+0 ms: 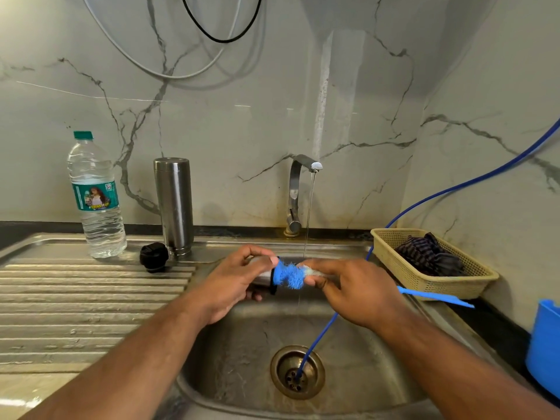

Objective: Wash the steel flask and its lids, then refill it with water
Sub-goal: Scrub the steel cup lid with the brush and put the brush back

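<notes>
My left hand (235,281) grips a steel cup lid (263,279) with a black rim, held sideways over the sink. My right hand (348,286) holds a blue and white bottle brush (289,275), whose bristles sit at the lid's open mouth. The brush's blue handle (436,297) sticks out to the right. The steel flask (174,204) stands upside down on the drainboard behind. A black stopper lid (154,256) lies beside its base.
A thin stream runs from the tap (298,192) into the sink (242,359), just behind the brush. A blue hose (318,338) leads into the drain. A plastic water bottle (95,195) stands at left. A beige basket (424,277) with a cloth and a blue tub (544,344) sit at right.
</notes>
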A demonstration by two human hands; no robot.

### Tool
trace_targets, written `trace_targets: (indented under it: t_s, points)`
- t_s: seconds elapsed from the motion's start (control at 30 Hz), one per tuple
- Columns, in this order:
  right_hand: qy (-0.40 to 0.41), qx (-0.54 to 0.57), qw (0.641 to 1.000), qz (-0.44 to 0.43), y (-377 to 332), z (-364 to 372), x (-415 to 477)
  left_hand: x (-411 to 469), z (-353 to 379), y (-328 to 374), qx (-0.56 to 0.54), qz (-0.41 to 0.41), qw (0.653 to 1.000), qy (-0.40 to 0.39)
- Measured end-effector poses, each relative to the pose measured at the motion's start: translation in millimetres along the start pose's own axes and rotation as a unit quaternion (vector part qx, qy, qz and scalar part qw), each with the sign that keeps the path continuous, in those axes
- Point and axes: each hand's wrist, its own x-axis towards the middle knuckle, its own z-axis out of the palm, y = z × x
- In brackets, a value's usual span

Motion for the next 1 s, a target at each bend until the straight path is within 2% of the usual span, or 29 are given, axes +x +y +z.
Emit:
trace_targets:
  t_s: [0.1, 0.17, 0.2, 0.27, 0.33, 0.47, 0.57, 0.7, 0.73, 0.8, 0.87, 1.0]
  points:
    - [0.017, -0.049, 0.995, -0.086, 3.0, 2.4, -0.3, 1.0, -1.8, 4.8, -0.127, -0.042, 0.99, 0.05]
    - [0.059, -0.072, 0.986, -0.137, 1.7, 0.9, 0.7, 1.9, -6.4, 7.5, -0.165, -0.078, 0.981, 0.062]
    - [0.08, -0.083, 0.98, -0.163, 2.0, 1.4, 1.4, 0.6, -8.4, 7.7, -0.153, -0.097, 0.982, 0.051]
    - [0.102, -0.11, 0.973, -0.176, 4.2, 5.0, 2.2, -4.6, -8.8, 6.0, -0.056, -0.133, 0.989, -0.015]
    - [0.094, -0.105, 0.982, -0.124, 3.9, 6.6, 0.7, -8.0, -6.3, 3.9, 0.026, -0.13, 0.99, -0.051]
    - [0.023, 0.002, 1.0, -0.017, 4.4, 11.5, 1.4, -1.0, -7.5, 4.3, 0.036, -0.033, 0.998, -0.037]
    - [0.016, -0.008, 0.999, -0.04, 6.9, 10.6, 2.1, 0.5, -8.8, 1.9, -0.008, -0.016, 1.0, -0.019]
    - [0.032, -0.076, 0.99, -0.11, 4.4, 5.9, 1.1, 3.1, -14.6, 1.8, -0.114, -0.063, 0.99, 0.048]
    - [0.043, -0.086, 0.988, -0.122, 5.0, 5.9, 2.2, 2.5, -16.3, 0.9, -0.093, -0.087, 0.991, 0.037]
    - [0.074, -0.096, 0.984, -0.131, 6.0, 8.1, 2.2, -2.4, -14.9, -1.6, -0.025, -0.145, 0.988, -0.037]
    - [0.072, -0.069, 0.991, -0.091, 5.6, 8.8, 0.8, -4.9, -11.6, -2.8, -0.002, -0.158, 0.984, -0.077]
    - [-0.021, 0.051, 0.997, 0.056, 7.7, 7.8, 2.7, 3.8, -13.7, -1.1, 0.018, -0.045, 0.996, -0.08]
